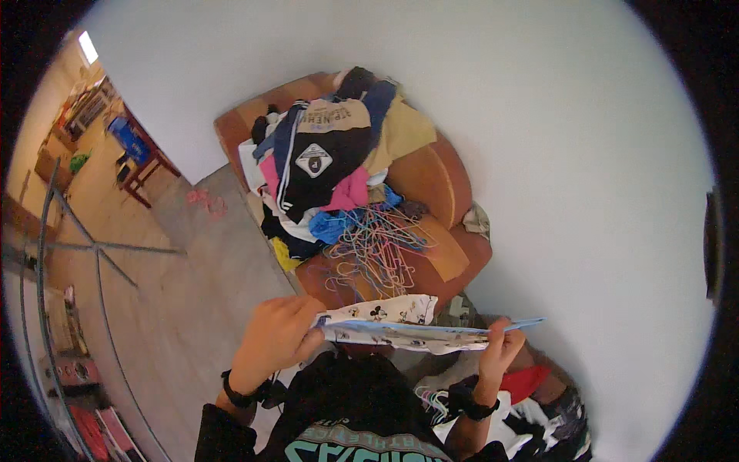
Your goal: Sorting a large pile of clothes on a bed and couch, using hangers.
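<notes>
A white garment printed with cartoon mouse figures is stretched sideways in front of my chest. My left hand pinches its left end between thumb and fingers. At the other end, my right hand grips the cloth together with a thin light-blue strip, perhaps a hanger, whose tip juts out to the right. Part of that strip is hidden in the folds. Beyond the cloth, a tangled heap of coloured hangers lies on a brown sofa.
A clothes pile covers the sofa's left part. More clothes and a few hangers lie to my lower right. A metal rack frame stands at left on the floor. A white wall runs along the right.
</notes>
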Demonstrator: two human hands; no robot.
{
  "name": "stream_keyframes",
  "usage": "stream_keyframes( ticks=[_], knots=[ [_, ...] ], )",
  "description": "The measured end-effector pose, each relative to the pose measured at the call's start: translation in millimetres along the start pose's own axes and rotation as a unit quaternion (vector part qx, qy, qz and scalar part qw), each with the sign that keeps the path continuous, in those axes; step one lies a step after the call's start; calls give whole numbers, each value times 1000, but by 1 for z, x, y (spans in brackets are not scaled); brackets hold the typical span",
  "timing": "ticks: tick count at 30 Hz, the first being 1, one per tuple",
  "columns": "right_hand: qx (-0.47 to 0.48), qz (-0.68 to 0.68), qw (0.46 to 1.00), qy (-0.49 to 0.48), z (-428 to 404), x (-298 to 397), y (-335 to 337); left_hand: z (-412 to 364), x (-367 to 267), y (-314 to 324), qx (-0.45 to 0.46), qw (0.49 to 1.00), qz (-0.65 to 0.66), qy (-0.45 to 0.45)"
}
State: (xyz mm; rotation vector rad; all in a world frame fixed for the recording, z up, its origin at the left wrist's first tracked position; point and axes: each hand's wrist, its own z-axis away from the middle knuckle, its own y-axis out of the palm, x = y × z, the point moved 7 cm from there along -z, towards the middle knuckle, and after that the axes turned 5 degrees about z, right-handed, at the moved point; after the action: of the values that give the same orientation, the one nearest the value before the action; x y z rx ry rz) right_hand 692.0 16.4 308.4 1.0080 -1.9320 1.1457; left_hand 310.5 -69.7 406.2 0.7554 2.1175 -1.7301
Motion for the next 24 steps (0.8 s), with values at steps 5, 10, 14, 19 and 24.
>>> stream_keyframes(
  ticks=[5,10,14,19,24],
  knots=[
    [6,-407,858,314,-35,-14,38,14,64,38,43,997,40,-52],
    [-191,-599,723,287,-45,-59,30,60,156,128,64,928,330,-163],
    [-251,-558,744,269,-51,-69,22,183,349,1,-270,900,6,-343],
    [-131,-107,937,306,-66,-109,60,75,314,-222,-607,690,271,-287],
    [55,-148,962,222,-32,-44,166,-145,289,-357,-600,784,151,-56]
  ],
)
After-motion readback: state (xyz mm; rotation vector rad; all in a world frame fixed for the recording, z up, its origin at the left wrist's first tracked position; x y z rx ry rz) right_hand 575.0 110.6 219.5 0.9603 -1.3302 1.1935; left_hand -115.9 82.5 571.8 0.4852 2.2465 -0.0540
